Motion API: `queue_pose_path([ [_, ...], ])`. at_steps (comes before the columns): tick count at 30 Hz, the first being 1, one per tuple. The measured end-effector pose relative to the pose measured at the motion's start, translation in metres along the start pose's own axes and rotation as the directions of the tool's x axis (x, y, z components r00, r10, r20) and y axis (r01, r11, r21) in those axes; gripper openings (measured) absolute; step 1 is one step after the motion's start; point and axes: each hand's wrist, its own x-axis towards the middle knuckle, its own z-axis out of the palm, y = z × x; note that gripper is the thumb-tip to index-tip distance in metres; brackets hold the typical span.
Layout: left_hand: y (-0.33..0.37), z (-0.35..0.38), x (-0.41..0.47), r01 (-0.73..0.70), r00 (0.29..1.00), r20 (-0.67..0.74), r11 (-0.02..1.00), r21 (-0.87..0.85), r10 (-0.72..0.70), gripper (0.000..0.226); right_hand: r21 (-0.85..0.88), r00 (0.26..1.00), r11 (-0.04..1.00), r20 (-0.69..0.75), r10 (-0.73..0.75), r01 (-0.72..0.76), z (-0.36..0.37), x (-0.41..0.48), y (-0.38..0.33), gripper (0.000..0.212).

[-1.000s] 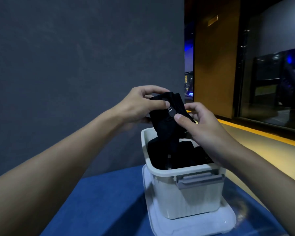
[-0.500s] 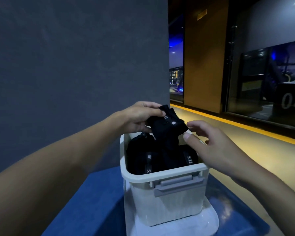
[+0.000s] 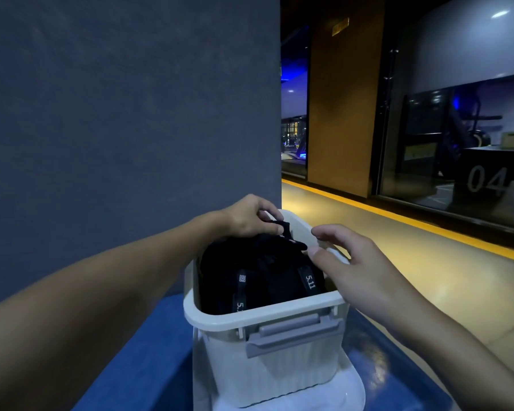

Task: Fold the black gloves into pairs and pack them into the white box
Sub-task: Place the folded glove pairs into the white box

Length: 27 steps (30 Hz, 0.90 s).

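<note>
Over the white box (image 3: 264,314), left hand (image 3: 250,218) pinches a black glove (image 3: 290,240); right hand (image 3: 359,268) hovers, fingers (image 3: 327,231) spread.

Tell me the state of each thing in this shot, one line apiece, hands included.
white box: open, lid off, nearly full.
black gloves: folded, packed inside the box.
top glove: on the pile, one end pinched up near the far rim.
left hand: pinches the top glove.
right hand: open, holds nothing, over the box's right rim.
white lid: off, lying flat under the box.
</note>
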Motion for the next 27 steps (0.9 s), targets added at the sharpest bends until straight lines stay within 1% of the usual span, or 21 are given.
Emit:
queue_pose_path([
  [3,-0.003,0.002,0.001,-0.119,0.991,-0.057,0.989,0.083,0.124,0.008,-0.010,1.000,1.000,-0.007,0.000,0.000,0.001,0.000,-0.001,0.030],
  [5,-0.002,0.000,-0.001,-0.152,0.984,-0.072,0.981,0.116,0.161,0.011,-0.013,1.000,1.000,-0.006,0.002,-0.002,0.001,-0.001,0.000,0.029],
  [7,0.001,-0.003,-0.006,-0.159,0.983,-0.078,0.981,0.115,0.168,0.016,-0.007,1.000,1.000,-0.008,0.013,-0.013,0.001,-0.002,0.000,0.028],
  [10,0.005,-0.010,-0.019,-0.172,0.984,-0.037,0.978,0.119,0.177,0.020,0.003,1.000,1.000,-0.012,0.023,-0.023,0.002,-0.002,0.000,0.027],
  [14,0.003,-0.017,-0.036,-0.128,0.990,0.081,0.976,0.178,0.115,0.040,0.026,0.999,0.999,-0.017,0.040,-0.040,0.003,-0.003,-0.002,0.026],
  [17,-0.001,-0.014,-0.040,-0.109,0.989,0.116,0.972,0.209,0.086,0.048,0.027,0.999,0.999,-0.019,0.046,-0.045,0.003,-0.004,-0.003,0.026],
  [21,-0.005,-0.008,-0.043,-0.129,0.988,0.114,0.954,0.272,0.101,0.037,0.051,0.997,0.996,-0.011,0.080,-0.080,0.000,-0.005,-0.004,0.032],
  [23,-0.004,-0.007,-0.047,-0.137,0.988,0.108,0.946,0.293,0.110,0.039,0.107,0.995,0.989,0.018,0.103,-0.104,-0.003,-0.007,-0.005,0.035],
  [24,-0.003,-0.007,-0.049,-0.139,0.988,0.102,0.945,0.295,0.113,0.039,0.126,0.994,0.986,0.028,0.110,-0.112,-0.004,-0.008,-0.005,0.036],
  [27,0.001,-0.011,-0.059,-0.134,0.991,0.057,0.960,0.246,0.123,0.028,0.118,0.991,0.983,0.018,0.136,-0.137,-0.003,-0.011,-0.004,0.039],
])
